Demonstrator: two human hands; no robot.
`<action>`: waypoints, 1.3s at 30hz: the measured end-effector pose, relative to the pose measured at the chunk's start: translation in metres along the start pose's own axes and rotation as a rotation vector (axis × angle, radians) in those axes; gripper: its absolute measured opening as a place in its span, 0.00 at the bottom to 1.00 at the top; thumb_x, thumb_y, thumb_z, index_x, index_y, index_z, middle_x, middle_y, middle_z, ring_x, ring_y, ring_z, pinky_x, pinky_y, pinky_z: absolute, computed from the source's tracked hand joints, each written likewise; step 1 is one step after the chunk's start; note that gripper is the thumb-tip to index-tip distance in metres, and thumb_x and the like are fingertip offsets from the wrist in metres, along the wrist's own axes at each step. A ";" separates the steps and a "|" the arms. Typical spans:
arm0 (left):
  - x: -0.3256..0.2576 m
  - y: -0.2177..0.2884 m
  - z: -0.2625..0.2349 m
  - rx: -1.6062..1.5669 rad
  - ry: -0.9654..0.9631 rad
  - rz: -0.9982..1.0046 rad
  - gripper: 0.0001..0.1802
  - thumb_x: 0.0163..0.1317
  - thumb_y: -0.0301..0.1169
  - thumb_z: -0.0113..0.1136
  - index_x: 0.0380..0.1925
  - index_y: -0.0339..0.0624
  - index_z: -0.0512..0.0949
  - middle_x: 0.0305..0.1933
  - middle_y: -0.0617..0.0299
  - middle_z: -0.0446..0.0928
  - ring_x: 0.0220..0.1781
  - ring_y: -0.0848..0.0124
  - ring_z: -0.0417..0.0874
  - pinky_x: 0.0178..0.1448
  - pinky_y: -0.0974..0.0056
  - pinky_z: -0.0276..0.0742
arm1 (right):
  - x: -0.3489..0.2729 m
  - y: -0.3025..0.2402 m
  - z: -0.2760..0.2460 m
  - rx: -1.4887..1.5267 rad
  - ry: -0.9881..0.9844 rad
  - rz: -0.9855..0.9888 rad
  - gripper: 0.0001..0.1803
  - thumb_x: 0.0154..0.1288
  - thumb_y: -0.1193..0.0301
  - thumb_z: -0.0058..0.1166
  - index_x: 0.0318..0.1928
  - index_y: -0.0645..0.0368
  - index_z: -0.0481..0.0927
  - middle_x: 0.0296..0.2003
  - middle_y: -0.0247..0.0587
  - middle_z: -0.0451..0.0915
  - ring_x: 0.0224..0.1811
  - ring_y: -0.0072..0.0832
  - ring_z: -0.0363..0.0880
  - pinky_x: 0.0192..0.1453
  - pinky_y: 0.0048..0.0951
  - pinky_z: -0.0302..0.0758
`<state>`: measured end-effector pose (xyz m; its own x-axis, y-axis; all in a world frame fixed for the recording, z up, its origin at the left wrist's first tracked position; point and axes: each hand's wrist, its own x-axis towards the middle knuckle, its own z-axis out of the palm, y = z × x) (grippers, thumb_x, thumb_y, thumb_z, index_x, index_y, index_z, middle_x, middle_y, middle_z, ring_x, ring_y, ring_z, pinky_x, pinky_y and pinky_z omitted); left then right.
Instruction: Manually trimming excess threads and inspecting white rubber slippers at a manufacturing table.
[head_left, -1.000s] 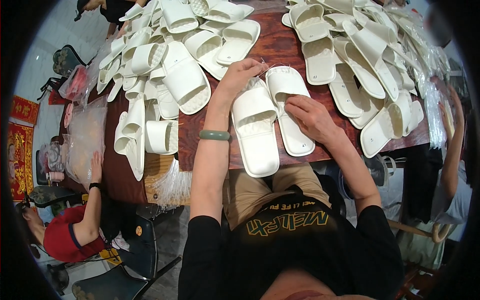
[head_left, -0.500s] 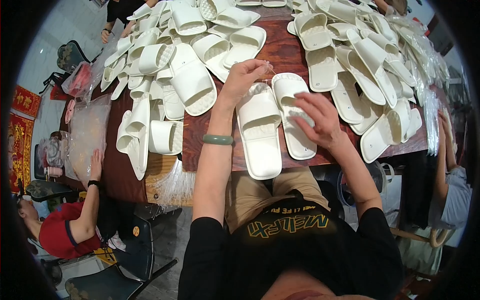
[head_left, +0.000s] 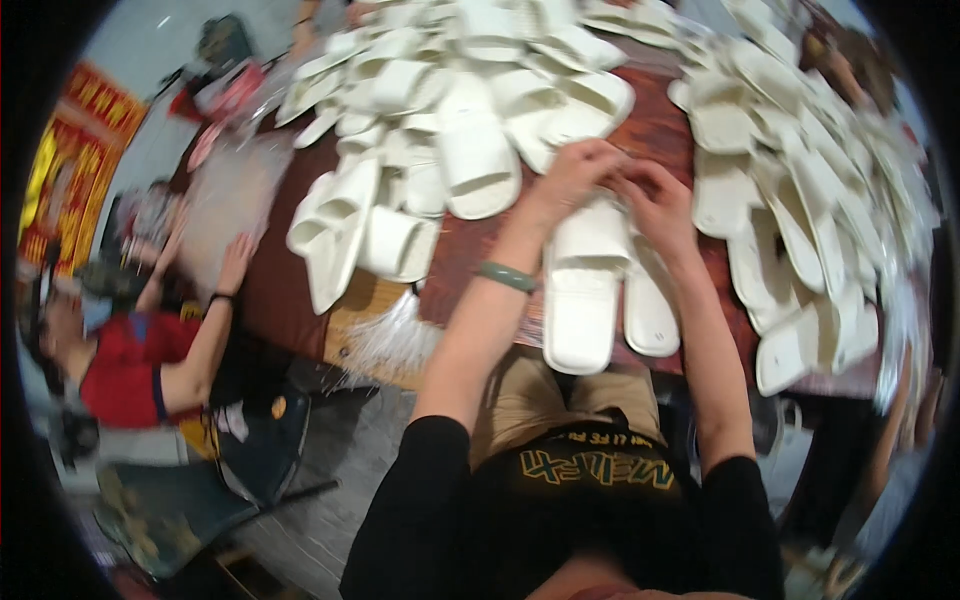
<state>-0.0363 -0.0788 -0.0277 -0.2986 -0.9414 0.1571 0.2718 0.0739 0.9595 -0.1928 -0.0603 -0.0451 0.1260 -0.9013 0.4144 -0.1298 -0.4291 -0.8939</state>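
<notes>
Two white slippers lie side by side at the near edge of the table: the left slipper [head_left: 581,310] in full length, the right slipper [head_left: 652,315] partly under my right forearm. At their far ends my left hand [head_left: 580,178] and my right hand [head_left: 655,205] meet, both with fingers pinched together. What they pinch is too small and blurred to see clearly now; a thin clear strand showed at the left fingertips before. A green bangle [head_left: 507,277] circles my left wrist.
Heaps of white slippers cover the table's left [head_left: 478,150] and right [head_left: 790,190]. A bundle of thin white strands [head_left: 392,345] hangs at the near edge, left of me. A person in a red shirt [head_left: 135,365] handles a clear plastic bag [head_left: 228,200]; other people stand around the table.
My right hand has moved from above the right slipper to its far end and joined my left hand there. The whole view has shifted and tilted, blurring somewhat.
</notes>
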 end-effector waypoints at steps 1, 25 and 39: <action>0.003 -0.008 -0.003 -0.017 -0.016 -0.006 0.11 0.61 0.30 0.56 0.37 0.32 0.78 0.34 0.57 0.80 0.34 0.73 0.81 0.43 0.70 0.77 | 0.000 -0.002 0.000 0.004 0.014 0.006 0.09 0.58 0.79 0.57 0.41 0.66 0.78 0.36 0.37 0.80 0.38 0.20 0.78 0.44 0.21 0.75; 0.004 -0.015 0.009 -0.177 0.083 -0.012 0.07 0.61 0.27 0.54 0.33 0.33 0.76 0.23 0.62 0.76 0.18 0.80 0.72 0.21 0.76 0.67 | -0.004 -0.007 -0.020 0.195 -0.045 0.050 0.10 0.66 0.74 0.52 0.46 0.63 0.78 0.35 0.30 0.77 0.34 0.12 0.71 0.38 0.13 0.68; 0.001 -0.019 0.010 -0.137 0.083 0.002 0.05 0.59 0.28 0.57 0.31 0.38 0.77 0.17 0.71 0.67 0.15 0.83 0.62 0.18 0.76 0.57 | -0.008 -0.002 -0.021 0.386 0.069 0.204 0.13 0.64 0.73 0.54 0.48 0.63 0.77 0.29 0.25 0.73 0.28 0.10 0.66 0.31 0.12 0.63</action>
<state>-0.0503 -0.0776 -0.0432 -0.2229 -0.9656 0.1341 0.3961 0.0361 0.9175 -0.2140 -0.0536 -0.0434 0.0678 -0.9728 0.2217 0.2336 -0.2005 -0.9514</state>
